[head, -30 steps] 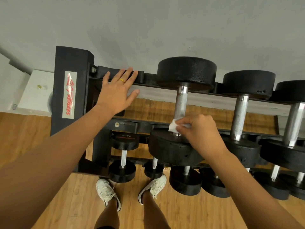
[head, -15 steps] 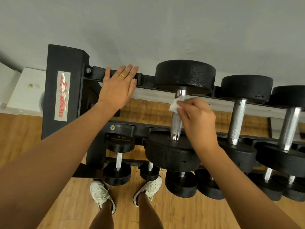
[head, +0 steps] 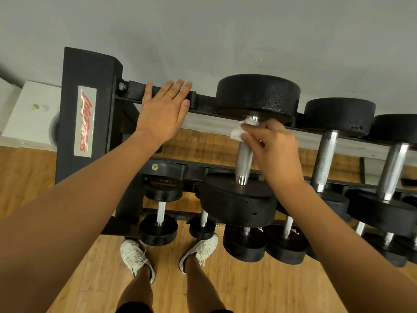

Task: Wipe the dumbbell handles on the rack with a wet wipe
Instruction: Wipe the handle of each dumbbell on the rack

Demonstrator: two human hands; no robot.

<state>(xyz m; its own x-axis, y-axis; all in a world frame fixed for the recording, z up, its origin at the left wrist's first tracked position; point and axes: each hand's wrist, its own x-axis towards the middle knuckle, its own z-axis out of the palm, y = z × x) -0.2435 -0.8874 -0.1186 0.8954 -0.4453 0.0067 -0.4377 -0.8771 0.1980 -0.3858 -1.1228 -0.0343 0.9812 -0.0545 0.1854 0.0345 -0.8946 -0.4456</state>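
Right hand [head: 275, 150] pinches the crumpled white wet wipe [head: 239, 132] against the far end of the knurled silver steel handle [head: 244, 159] on the leftmost big black dumbbell [head: 257, 93] in the top row, just under its far head. Left hand [head: 162, 116] lies flat with fingers straight on the far rail of the black steel rack [head: 135, 88], holding nothing. To do this bit well I'd wrap the wipe right round the bar and twist while dragging toward the near head (knurling traps grime), underside included. Dumbbells to the right come next, I reckon
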